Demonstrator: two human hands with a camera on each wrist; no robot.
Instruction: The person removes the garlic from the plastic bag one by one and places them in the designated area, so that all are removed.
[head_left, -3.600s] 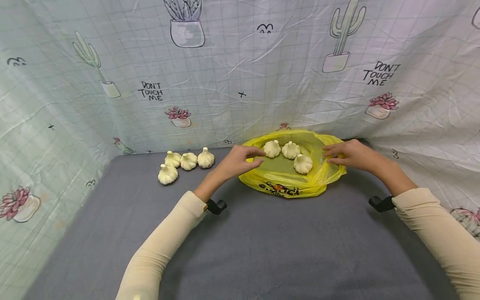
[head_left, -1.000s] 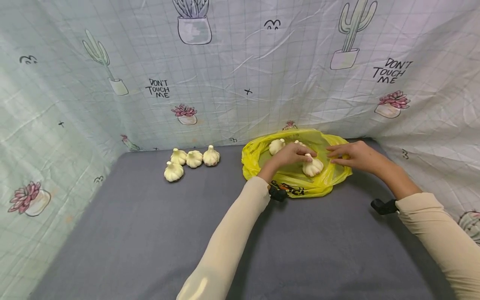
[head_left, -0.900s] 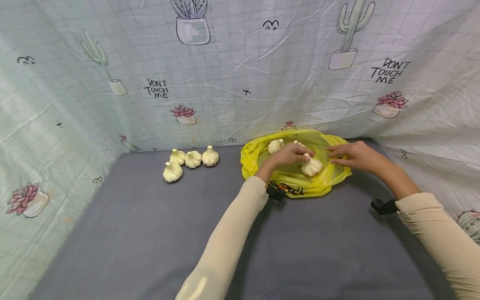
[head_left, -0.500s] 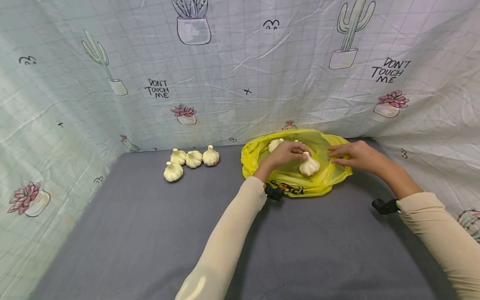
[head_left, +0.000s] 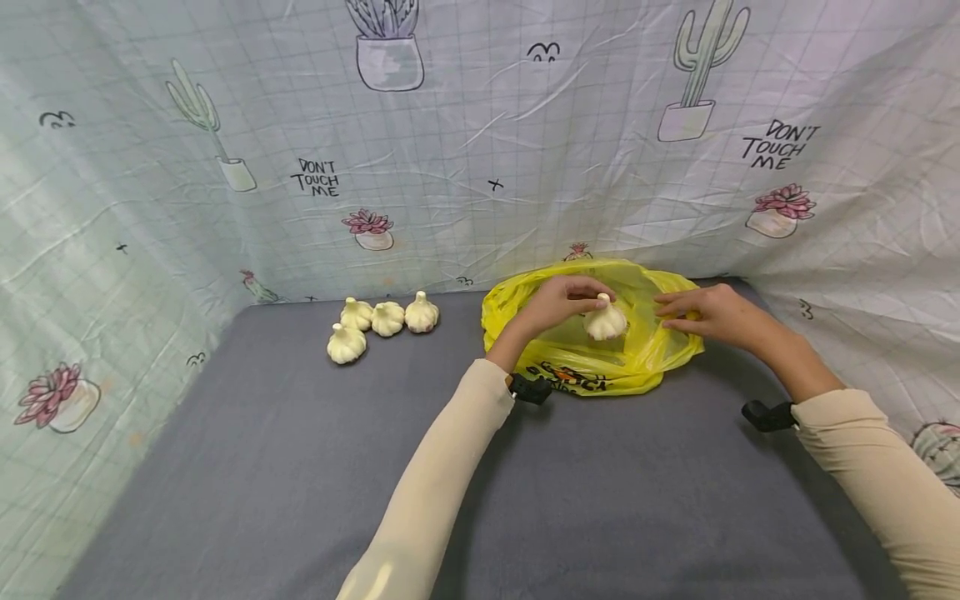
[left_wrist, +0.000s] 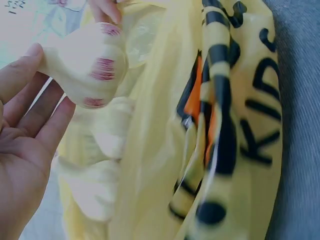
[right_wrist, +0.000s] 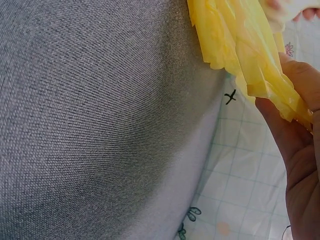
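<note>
Between thumb and fingers my left hand [head_left: 553,302] pinches a garlic bulb [head_left: 606,323] by its stem, over the mouth of a yellow plastic bag [head_left: 633,382]. Pink streaks mark the underside of this bulb in the left wrist view. Two more garlic bulbs, an upper one [left_wrist: 112,132] and a lower one [left_wrist: 95,192], lie inside the bag there; in the head view my left hand hides them. At the bag's right side, my right hand [head_left: 712,310] grips the bag's edge, its thumb and fingers on either side of the plastic in the right wrist view.
Several garlic bulbs [head_left: 387,318] sit grouped on the grey tabletop [head_left: 300,467], left of the bag near the back edge. A printed cloth curtain [head_left: 465,125] hangs right behind the table and along the sides. Black wrist cameras stick out below both sleeves.
My left hand has moved right into the bag and taken hold of the nearest bulb. Over the last second it has raised that bulb and drawn it slightly left. My right hand has stayed put.
</note>
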